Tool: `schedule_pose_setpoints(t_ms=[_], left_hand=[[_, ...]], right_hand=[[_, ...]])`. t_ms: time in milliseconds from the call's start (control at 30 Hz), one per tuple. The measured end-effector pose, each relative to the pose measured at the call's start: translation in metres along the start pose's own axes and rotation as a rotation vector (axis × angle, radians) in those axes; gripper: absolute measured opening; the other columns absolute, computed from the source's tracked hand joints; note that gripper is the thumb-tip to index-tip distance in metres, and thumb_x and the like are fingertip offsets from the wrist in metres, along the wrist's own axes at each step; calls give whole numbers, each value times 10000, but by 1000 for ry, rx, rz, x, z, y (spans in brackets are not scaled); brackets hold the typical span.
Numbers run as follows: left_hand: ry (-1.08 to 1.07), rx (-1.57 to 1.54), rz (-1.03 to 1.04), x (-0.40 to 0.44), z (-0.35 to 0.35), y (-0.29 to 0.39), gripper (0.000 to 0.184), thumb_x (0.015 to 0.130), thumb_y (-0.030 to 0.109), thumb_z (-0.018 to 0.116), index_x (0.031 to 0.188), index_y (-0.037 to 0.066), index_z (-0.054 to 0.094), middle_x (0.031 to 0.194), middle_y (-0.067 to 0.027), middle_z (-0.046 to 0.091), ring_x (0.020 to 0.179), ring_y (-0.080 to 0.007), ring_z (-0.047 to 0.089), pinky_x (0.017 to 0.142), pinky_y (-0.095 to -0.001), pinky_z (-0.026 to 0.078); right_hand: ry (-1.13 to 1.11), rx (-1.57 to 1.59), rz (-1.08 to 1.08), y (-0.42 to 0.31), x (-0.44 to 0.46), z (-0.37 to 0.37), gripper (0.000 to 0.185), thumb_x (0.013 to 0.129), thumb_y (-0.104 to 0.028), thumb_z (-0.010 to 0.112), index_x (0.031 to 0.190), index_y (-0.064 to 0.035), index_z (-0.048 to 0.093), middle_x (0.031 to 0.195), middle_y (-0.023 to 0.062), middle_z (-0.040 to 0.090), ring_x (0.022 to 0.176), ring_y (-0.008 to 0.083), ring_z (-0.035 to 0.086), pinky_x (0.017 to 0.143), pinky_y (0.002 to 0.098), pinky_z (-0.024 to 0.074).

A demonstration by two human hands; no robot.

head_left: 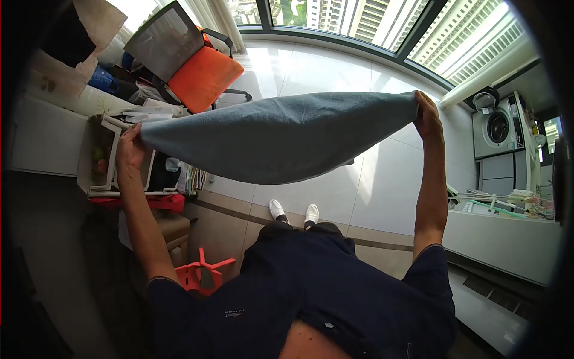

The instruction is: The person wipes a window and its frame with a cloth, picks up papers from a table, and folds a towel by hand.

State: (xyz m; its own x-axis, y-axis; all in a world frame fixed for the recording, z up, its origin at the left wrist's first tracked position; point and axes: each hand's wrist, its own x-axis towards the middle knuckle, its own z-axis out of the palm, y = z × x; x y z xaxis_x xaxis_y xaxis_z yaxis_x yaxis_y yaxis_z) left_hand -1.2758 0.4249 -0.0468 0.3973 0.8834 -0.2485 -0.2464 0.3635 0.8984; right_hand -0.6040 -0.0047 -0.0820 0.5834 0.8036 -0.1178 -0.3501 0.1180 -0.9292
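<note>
A grey-blue cloth (281, 134) is stretched sideways in the air in front of me, its middle sagging downward. It looks like a towel or a folded garment; I cannot tell which. My left hand (130, 148) grips its left end, the fingers closed on the edge. At the other end, my right hand (428, 115) pinches the right corner, slightly higher than the left. Both arms are held out wide, and the cloth hangs above the floor without touching it.
An office chair with an orange seat (206, 78) stands at the back left, near a shelf rack (95, 158) with baskets. A red plastic frame (204, 272) is by my left arm. Windows (359, 24) line the far side. A washing machine (497, 127) and a counter (502, 239) are at right.
</note>
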Motion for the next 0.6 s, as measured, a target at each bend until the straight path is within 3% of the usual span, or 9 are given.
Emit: schedule_pose_setpoints(t_ms=[133,267,333,400,433,467,533,567,600], left_hand=[[-33,57,205,-38,21,64,223,970,106,533,1144,-14,603,1154,-145,644,1075,-245,619,976,-387,469],[-29,42,444,-93,77,67,203,982,132,522,1114,5,611,1121,-134,657,1032,-240,643,939,-385,506],[-21,-63,365,-57,35,-1,218,982,156,530,1128,16,611,1117,-126,659,1035,-245,642,929,-389,509],[183,21,-24,0,-68,-121,256,983,197,530,1147,16,608,1134,-129,652,1056,-268,636,925,-438,511],[599,-99,-237,-14,-62,-140,274,976,233,544,1134,19,610,1107,-132,657,1012,-284,644,899,-462,513],[549,-199,-215,-43,-63,-140,275,960,249,570,1119,27,606,1079,-149,663,948,-303,652,874,-469,520],[504,267,15,-79,-72,-171,231,933,208,611,1058,16,636,971,-88,664,828,-216,622,803,-347,491],[545,596,34,-98,-103,-211,209,923,192,618,1014,8,656,924,-59,658,804,-175,603,776,-312,476],[541,717,-40,-115,-129,-240,154,886,147,642,906,-1,681,829,1,621,762,-107,547,727,-267,438]], right_hand=[[-99,-286,-216,-78,-37,28,270,1002,-228,529,1118,9,589,965,58,633,895,101,588,808,252,487],[94,-331,-384,-103,-62,44,253,1016,-222,520,1153,-19,586,972,28,639,790,88,573,765,238,482],[170,-251,-122,-49,-56,42,347,982,-272,567,1141,34,609,1008,109,671,846,140,628,786,251,495],[-46,-868,234,47,-35,-13,402,924,-299,638,1115,54,627,981,107,675,819,135,617,758,247,491],[128,-1006,251,87,-40,-39,399,884,-296,659,1065,59,642,907,94,663,785,130,596,707,249,486],[216,-557,321,84,-66,-38,405,879,-276,651,1094,65,619,887,89,642,770,131,593,670,256,493],[231,-235,150,94,-114,-36,420,887,-219,640,1195,55,557,925,94,623,774,140,607,660,265,510],[299,-268,225,110,-135,-35,434,878,-188,638,1231,49,552,961,105,629,771,134,601,678,262,501],[341,-592,295,142,-153,-60,458,870,-162,629,1276,34,551,969,105,642,763,118,587,688,251,483]])
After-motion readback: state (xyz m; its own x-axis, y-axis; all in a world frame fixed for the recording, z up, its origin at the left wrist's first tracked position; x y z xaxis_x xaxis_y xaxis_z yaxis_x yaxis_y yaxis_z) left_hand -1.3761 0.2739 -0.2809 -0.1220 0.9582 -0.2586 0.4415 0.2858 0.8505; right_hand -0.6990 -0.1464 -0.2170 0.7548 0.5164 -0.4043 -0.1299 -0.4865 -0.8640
